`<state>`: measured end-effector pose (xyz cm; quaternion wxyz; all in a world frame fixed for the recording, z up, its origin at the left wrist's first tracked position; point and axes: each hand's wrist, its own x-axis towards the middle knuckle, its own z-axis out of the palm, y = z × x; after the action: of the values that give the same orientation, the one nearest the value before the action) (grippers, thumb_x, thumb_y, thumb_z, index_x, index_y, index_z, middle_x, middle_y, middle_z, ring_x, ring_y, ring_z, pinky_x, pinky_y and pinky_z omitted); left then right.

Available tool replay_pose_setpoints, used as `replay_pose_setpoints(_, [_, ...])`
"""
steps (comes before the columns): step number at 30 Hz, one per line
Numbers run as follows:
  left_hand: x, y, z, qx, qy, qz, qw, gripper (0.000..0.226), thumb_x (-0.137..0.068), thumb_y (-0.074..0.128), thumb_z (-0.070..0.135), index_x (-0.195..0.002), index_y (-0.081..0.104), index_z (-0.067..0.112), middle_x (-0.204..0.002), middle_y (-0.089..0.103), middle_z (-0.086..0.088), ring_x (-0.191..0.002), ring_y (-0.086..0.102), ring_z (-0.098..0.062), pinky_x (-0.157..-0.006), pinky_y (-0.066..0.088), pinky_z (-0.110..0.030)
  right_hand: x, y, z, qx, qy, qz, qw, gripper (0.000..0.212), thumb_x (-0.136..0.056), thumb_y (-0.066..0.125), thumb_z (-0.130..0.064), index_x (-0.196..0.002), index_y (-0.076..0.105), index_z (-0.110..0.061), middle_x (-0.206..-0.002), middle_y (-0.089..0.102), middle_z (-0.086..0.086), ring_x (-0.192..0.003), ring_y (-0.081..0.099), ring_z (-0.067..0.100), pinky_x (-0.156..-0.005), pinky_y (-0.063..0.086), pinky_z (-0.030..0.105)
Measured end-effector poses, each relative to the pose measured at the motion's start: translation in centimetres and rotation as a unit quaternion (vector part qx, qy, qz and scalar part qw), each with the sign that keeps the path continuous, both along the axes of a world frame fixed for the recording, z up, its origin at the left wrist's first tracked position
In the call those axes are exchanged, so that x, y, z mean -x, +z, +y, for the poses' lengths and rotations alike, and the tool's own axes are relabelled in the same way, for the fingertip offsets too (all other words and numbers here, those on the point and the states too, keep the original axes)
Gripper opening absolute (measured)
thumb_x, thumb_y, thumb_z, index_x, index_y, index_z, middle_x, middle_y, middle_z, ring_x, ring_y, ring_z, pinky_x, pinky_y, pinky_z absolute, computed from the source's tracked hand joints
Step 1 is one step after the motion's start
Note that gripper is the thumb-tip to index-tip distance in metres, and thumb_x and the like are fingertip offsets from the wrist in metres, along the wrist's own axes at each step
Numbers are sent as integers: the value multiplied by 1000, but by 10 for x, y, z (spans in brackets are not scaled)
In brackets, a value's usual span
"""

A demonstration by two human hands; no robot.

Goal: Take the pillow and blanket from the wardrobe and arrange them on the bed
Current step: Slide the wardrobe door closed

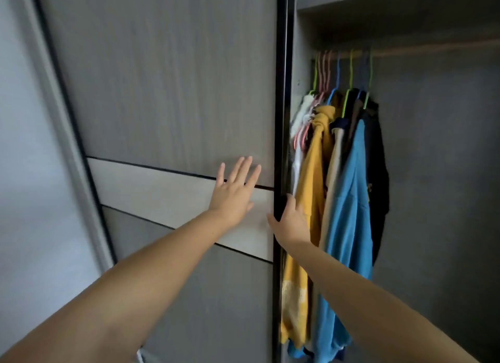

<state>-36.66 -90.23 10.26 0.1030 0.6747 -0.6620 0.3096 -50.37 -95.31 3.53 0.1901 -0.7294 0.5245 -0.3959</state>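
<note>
A grey wardrobe with a sliding door (pixel 167 92) fills the view. The door covers the left part; the right part stands exposed. My left hand (pixel 234 192) lies flat on the door's pale band, fingers spread. My right hand (pixel 290 219) curls around the door's dark right edge (pixel 281 119), thumb on the front face. No pillow or blanket shows in the exposed part; what lies behind the door is hidden.
Several shirts hang on coloured hangers from a rail (pixel 378 54), among them a yellow shirt (pixel 311 178) and a blue shirt (pixel 351 200). A shelf (pixel 392 2) runs above the rail. A pale wall (pixel 24 173) is at the left.
</note>
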Motion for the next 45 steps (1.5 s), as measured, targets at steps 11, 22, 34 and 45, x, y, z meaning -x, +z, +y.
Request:
replay_pose_setpoints(11, [-6, -12, -49, 50, -172, -15, 984, 114, -68, 65, 67, -148, -7, 30, -150, -17, -21, -140, -16, -36, -107, -2, -67, 7, -10, 3, 58, -54, 30, 996, 63, -97, 48, -41, -148, 25, -12, -130, 60, 11, -108, 63, 19, -72, 43, 10])
replay_pose_setpoints(22, [74, -11, -39, 75, -206, -29, 975, 108, -63, 73, 62, -149, 22, 20, -158, 20, -13, -145, 16, -37, -104, 14, -74, 83, -12, 18, 36, -107, 70, 991, 60, -97, 43, -41, -147, 23, -15, -142, 50, 10, -118, 58, 27, -85, 47, 32])
replay_pose_setpoints(34, [113, 4, -41, 91, -277, -127, 948, 106, -67, 76, 48, -150, 14, 25, -161, 7, -9, -148, 9, -29, -108, 4, -70, 204, -6, 62, 41, -303, -50, 951, 63, -97, 49, -38, -151, 17, -28, -149, 38, 4, -115, 58, 25, -87, 52, 41])
replay_pose_setpoints(45, [118, 24, -57, 85, -299, -159, 937, 124, -68, 65, 66, -146, -22, 25, -142, -47, -10, -140, -31, -28, -103, -16, -68, 165, 2, 51, 50, -346, -152, 924, 85, -91, 55, -50, -152, -3, -38, -161, -18, -2, -149, -11, 24, -117, 17, 44])
